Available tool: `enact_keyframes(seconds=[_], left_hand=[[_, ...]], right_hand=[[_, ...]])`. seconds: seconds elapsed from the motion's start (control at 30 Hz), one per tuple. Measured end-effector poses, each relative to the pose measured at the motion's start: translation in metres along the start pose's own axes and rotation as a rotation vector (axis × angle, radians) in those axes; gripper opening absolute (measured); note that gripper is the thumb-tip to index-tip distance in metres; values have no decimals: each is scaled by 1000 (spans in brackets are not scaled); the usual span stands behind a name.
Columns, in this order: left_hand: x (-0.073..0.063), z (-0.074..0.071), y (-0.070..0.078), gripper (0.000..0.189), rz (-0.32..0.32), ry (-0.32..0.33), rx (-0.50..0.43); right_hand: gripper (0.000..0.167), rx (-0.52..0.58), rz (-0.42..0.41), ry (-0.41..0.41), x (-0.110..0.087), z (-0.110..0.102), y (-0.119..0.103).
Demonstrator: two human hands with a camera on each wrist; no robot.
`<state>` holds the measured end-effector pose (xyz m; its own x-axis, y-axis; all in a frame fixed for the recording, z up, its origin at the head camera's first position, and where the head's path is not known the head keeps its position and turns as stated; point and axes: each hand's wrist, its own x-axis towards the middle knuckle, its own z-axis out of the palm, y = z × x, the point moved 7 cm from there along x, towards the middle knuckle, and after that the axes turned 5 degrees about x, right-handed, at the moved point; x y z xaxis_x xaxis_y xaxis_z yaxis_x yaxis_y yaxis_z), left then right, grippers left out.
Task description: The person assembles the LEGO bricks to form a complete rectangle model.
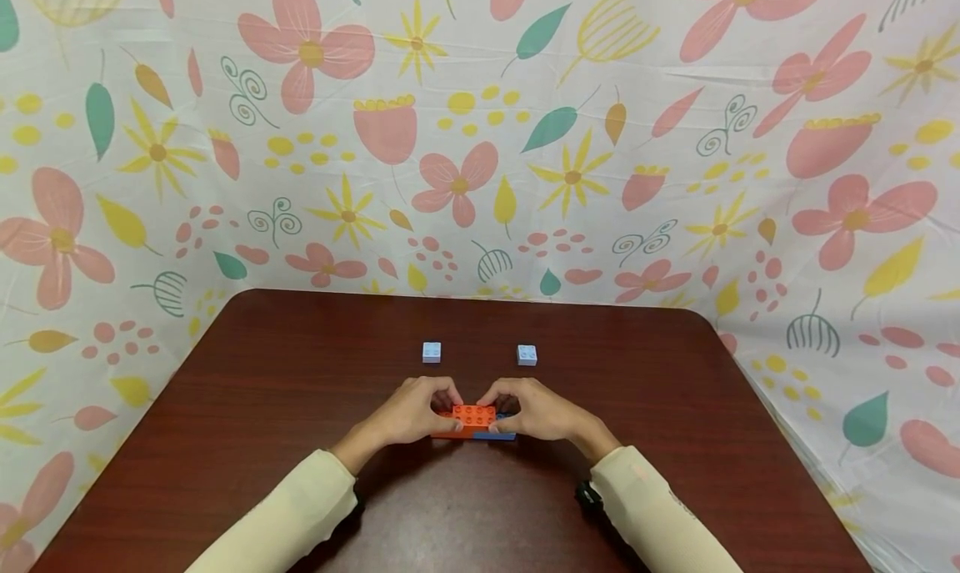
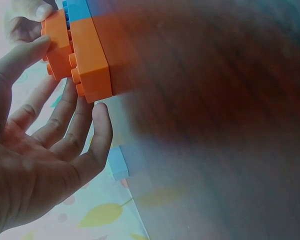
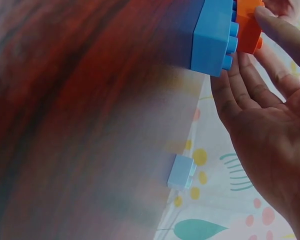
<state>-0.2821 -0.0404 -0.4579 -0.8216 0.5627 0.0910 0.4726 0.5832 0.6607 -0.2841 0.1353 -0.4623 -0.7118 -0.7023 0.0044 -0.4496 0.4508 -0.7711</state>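
An orange toy brick [image 1: 475, 415] lies across the tops of a second orange brick [image 2: 92, 60] and a blue brick [image 3: 212, 45], which stand end to end on the table. My left hand [image 1: 411, 410] pinches the upper brick at its left end, thumb on the near side and fingers behind. At its right end my right hand [image 1: 545, 409] pinches the same brick in the same way. In the left wrist view a narrow gap with studs shows between the upper brick and the lower orange one.
Two pale blue square bricks stand farther back on the dark wooden table [image 1: 315, 348], one on the left [image 1: 431, 353] and one on the right [image 1: 527, 355]. A floral cloth [image 1: 457, 123] hangs behind the table's far edge and along its sides.
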Motion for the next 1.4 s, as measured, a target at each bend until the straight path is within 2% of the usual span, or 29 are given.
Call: enact_keyframes(seconds=[0.47, 1.0, 1.4], left_hand=[[1, 1, -1, 19, -3, 1, 8], [2, 1, -2, 21, -9, -20, -57], [2, 1, -5, 19, -37, -28, -56]], right_hand=[[28, -4, 2, -14, 0, -2, -1], [28, -15, 12, -22, 1, -1, 0], [27, -35, 14, -41, 2, -1, -3]])
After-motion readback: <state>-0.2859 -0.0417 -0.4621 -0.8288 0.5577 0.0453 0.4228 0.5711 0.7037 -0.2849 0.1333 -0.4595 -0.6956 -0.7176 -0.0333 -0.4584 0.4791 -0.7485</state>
